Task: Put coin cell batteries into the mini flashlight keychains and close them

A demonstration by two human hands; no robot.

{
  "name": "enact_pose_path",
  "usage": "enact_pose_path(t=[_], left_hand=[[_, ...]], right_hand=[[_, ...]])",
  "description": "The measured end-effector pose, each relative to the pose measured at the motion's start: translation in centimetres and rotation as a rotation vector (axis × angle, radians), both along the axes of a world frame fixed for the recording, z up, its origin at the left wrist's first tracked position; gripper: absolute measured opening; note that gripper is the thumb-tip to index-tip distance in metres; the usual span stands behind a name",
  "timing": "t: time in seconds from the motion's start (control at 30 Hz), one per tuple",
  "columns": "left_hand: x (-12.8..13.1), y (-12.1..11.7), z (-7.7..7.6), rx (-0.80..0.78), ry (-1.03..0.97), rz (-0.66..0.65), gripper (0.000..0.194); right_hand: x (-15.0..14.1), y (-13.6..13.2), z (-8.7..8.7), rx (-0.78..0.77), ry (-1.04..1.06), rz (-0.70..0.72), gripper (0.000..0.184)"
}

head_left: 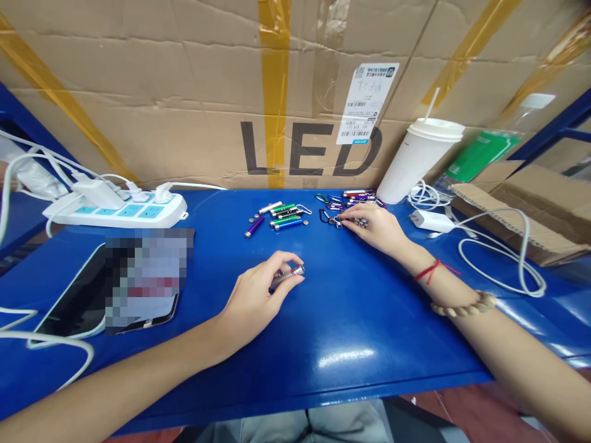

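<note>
My hands are apart. The left hand (253, 296) is clamped on a grey tube (282, 278), over the middle of the table (341, 335). The right hand (377, 227) is at the metal parts (338, 224); I cannot tell if it grips one.

This looks like a small workshop or stockroom: a big taped box (184, 92) printed LED, bearing a shipping label (364, 101), stands behind a blue table (341, 326). Before the box's middle lie batches of coloured metal tubes (289, 224); before its left end, a power strip (172, 210); before its right, an open carton (503, 223).
</note>
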State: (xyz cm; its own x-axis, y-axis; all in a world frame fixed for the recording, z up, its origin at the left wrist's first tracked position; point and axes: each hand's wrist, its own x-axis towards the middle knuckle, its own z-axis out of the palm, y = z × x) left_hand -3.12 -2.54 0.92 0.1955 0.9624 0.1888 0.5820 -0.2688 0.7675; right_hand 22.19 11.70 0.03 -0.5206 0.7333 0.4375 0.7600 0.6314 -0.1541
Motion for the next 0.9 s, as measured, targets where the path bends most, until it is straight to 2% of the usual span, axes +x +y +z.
enact_pose_path(t=[0.23,0.33,0.47,0.53,0.6,0.77,0.9], left_hand=[[0.0,0.0,0.1,-0.005,-0.002,-0.009,0.016],[0.0,-0.1,0.1,-0.023,0.01,0.016,0.02],[0.0,0.0,0.1,-0.011,-0.018,0.013,0.02],[0.0,0.1,0.2,-0.001,-0.037,-0.003,0.018],[0.0,0.1,0.3,0.003,-0.045,-0.012,0.018],[0.0,0.2,0.4,0.039,-0.069,-0.052,0.02],[0.1,0.2,0.2,0.056,-0.098,-0.101,0.017]], right_hand=[[-0.3,-0.7,0.7,0.045,-0.038,-0.101,0.016],[-0.4,-0.9,0.9,0.059,0.099,-0.145,0.017],[-1.4,-1.7,1.5,-0.014,0.415,-0.132,0.02],[-2.5,-2.8,2.0,-0.075,0.57,-0.084,0.022],[-3.8,-4.5,2.4,-0.173,0.651,0.031,0.022],[-6.7,-8.7,2.9,-0.321,0.629,0.311,0.011],[-7.2,-9.6,2.7,-0.341,0.641,0.419,0.007]])
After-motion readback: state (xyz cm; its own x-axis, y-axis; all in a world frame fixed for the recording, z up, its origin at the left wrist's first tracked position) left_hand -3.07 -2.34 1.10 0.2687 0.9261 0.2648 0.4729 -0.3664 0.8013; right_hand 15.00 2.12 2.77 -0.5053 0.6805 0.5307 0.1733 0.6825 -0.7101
